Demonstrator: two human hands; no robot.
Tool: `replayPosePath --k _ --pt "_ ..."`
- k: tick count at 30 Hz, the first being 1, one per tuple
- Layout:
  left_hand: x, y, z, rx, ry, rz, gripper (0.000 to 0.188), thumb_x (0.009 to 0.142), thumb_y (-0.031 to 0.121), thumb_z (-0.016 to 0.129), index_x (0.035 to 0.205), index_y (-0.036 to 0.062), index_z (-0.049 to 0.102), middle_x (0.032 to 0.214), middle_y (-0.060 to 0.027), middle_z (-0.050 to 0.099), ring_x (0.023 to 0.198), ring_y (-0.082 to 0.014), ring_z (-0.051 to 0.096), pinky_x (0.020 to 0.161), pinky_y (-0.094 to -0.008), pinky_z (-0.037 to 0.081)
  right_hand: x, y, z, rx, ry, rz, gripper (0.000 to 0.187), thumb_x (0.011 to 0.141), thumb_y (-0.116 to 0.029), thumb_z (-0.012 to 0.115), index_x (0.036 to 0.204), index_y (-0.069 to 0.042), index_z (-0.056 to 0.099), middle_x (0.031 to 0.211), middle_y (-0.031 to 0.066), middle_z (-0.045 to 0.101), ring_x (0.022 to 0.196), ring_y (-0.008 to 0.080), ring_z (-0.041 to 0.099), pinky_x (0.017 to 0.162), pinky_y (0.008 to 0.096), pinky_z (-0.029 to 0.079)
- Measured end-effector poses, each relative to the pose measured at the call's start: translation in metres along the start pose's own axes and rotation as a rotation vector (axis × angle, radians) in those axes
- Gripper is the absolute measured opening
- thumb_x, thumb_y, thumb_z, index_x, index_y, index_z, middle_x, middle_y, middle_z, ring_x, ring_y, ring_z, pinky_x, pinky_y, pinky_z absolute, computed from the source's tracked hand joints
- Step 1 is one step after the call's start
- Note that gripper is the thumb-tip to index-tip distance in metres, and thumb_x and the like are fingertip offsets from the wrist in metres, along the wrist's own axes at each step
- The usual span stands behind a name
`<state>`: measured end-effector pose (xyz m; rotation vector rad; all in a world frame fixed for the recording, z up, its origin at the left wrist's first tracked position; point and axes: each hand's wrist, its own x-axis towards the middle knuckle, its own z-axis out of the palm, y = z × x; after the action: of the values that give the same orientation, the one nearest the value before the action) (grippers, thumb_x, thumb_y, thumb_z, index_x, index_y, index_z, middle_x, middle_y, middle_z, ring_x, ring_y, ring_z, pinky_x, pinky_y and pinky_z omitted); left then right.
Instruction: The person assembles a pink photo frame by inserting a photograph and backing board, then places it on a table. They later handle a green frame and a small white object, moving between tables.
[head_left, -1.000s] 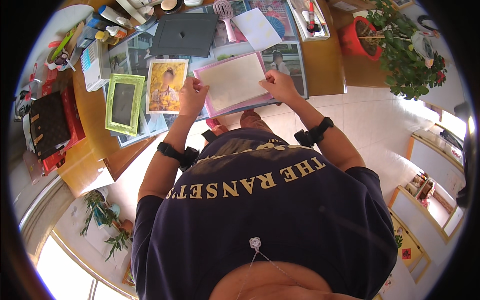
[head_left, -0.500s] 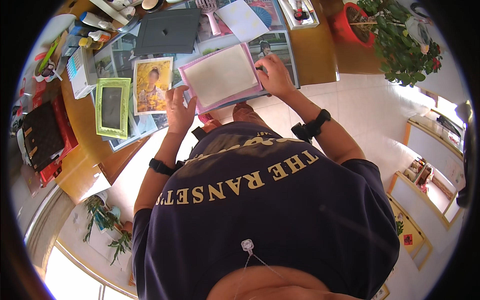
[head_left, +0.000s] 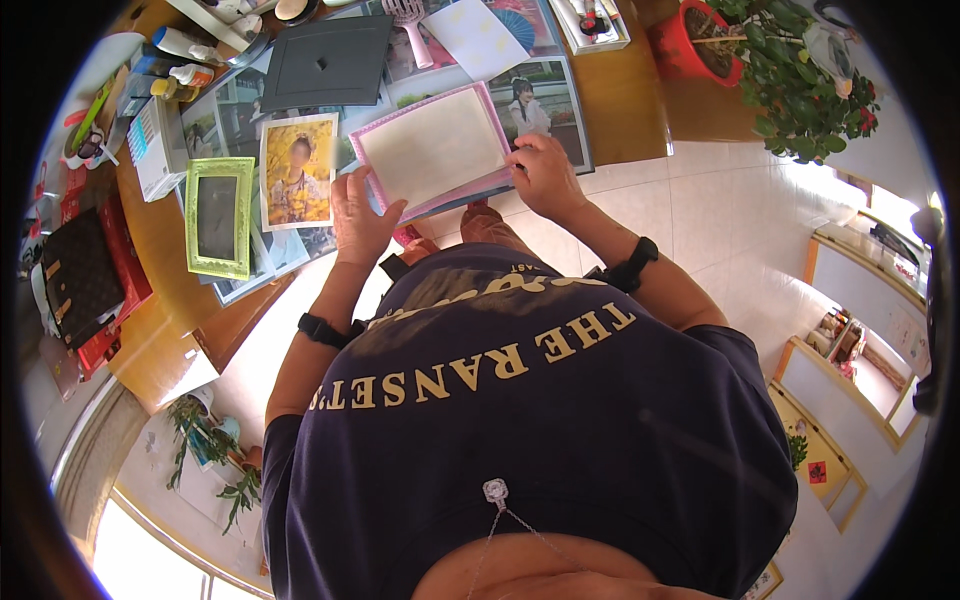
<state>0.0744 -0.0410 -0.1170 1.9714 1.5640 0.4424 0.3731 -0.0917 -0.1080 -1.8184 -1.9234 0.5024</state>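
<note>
A pink photo frame (head_left: 437,150) with a pale cream inside is held just above the wooden table. My left hand (head_left: 360,215) grips its near left corner. My right hand (head_left: 541,176) grips its near right corner. Left of the frame lies a loose photo (head_left: 297,170) with a yellow background. Further left a green photo frame (head_left: 219,216) lies flat. Large printed photo sheets (head_left: 545,95) lie under and behind the pink frame.
A dark grey backing board (head_left: 326,62) and a white sheet (head_left: 478,36) lie at the table's far side. A brown bag (head_left: 76,275) sits on red items at the left. A red pot with a flowering plant (head_left: 775,60) stands at the right. Bottles (head_left: 185,45) crowd the far left.
Both hands have kept hold of the pink frame, which has shifted a little across the table. The view has tilted, so everything sits slightly differently in the picture.
</note>
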Motion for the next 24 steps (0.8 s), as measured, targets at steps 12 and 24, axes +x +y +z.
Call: replayPosePath --k 12,24 --pt "-0.0015 0.0045 0.0 -0.008 -0.038 0.011 0.077 0.063 0.021 0.082 0.127 0.0074 0.043 0.119 -0.0166 0.046 0.114 -0.0352 0.044 0.097 -0.0442 0.04 0.0045 0.0043 -0.0032 0.06 -0.013 -0.019 0.013 0.077 -0.008 0.061 0.087 -0.007 0.069 0.104 0.0155 0.061 0.099 0.0348 0.056 0.088 0.0425 0.043" --pt "-0.0013 0.0012 0.0014 -0.006 -0.042 0.029 0.079 0.062 0.023 0.083 0.129 0.0041 0.044 0.12 -0.0189 0.048 0.114 -0.0361 0.046 0.099 -0.0444 0.038 0.006 0.0035 0.0032 0.101 -0.053 0.038 0.016 0.078 -0.01 0.062 0.092 -0.005 0.069 0.105 0.0175 0.06 0.101 0.0359 0.055 0.088 0.0428 0.043"
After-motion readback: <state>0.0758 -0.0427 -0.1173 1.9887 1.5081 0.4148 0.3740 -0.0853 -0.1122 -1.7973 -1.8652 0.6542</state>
